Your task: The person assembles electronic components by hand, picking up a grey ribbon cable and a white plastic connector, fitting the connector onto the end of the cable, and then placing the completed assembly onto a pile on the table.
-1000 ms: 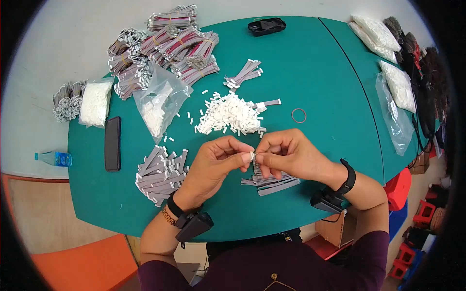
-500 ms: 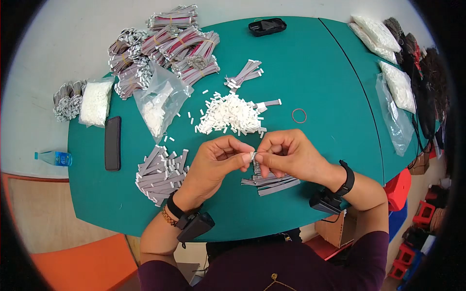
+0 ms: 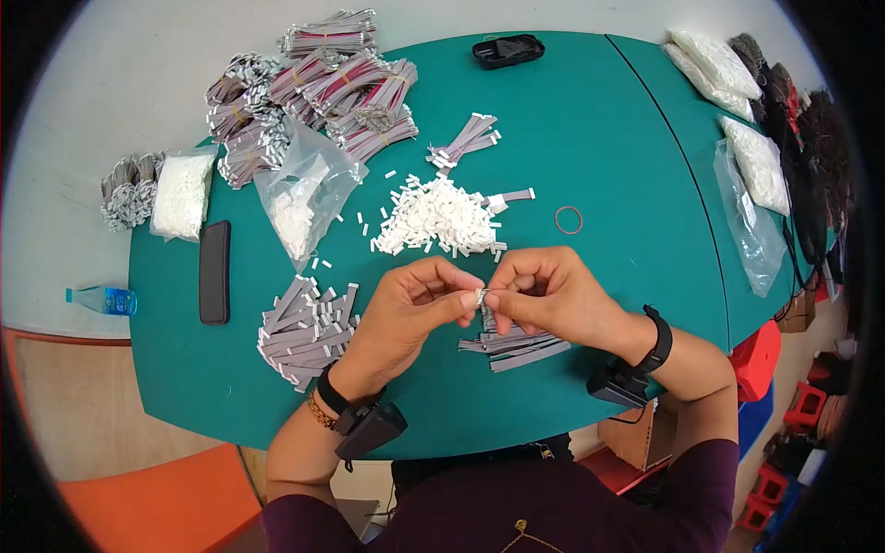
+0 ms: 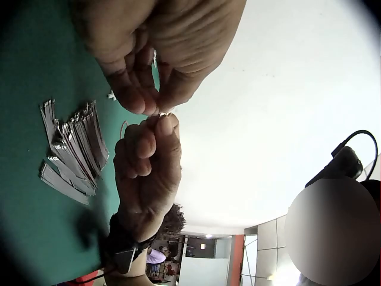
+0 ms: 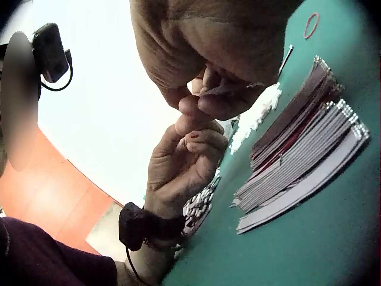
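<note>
Above the near middle of the green table, my two hands meet at the fingertips. My left hand (image 3: pixel 401 309) pinches a small white connector (image 3: pixel 480 295) between thumb and forefinger. Close against it, my right hand (image 3: pixel 567 300) pinches the end of a grey ribbon cable, mostly hidden by the fingers; a pale strip (image 5: pixel 235 89) of it shows under the palm in the right wrist view. Below the right hand lies a stack of grey ribbon cables (image 3: pixel 525 352). Left of the left hand is a heap of ribbon cables with white ends (image 3: pixel 304 336).
A pile of loose white connectors (image 3: pixel 438 217) lies beyond the hands, with a few ribbon cables (image 3: pixel 464 140) behind it. An opened plastic bag (image 3: pixel 300 198), a phone (image 3: pixel 214 273) and bundled cables (image 3: pixel 341 88) are at the left. A red rubber band (image 3: pixel 568 219) lies right.
Both hands stay in nearly the same place, fingertips together. The fingers at the connector shift only very slightly; the things on the table have not moved.
</note>
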Available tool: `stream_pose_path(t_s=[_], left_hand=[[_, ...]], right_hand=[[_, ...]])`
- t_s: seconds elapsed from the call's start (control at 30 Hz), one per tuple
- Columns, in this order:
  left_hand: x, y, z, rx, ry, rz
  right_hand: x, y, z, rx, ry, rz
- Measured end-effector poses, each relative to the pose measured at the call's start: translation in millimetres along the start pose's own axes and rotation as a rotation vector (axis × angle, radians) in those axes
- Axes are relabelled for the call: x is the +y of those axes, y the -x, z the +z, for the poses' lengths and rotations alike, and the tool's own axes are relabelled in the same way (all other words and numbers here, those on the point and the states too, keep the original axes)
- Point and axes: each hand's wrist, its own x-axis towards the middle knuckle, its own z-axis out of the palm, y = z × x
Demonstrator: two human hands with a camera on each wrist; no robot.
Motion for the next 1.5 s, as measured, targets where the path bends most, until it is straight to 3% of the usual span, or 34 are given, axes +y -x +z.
stream_pose_path(t_s=[0.67,1.07,1.5], left_hand=[[-3.7,-2.9,-1.6,0.071,0.01,0.048],[-1.8,-0.8,5.4,0.082,-0.15,0.157],[-1.9,-0.2,6.2,0.081,-0.208,0.157]], right_hand=[[2.0,-2.5,-1.1,0.03,-0.2,-0.037],[4.1,-0.8,1.3,0.005,-0.124,-0.053],[9.3,0.3,3.8,0.031,-0.07,-0.071]])
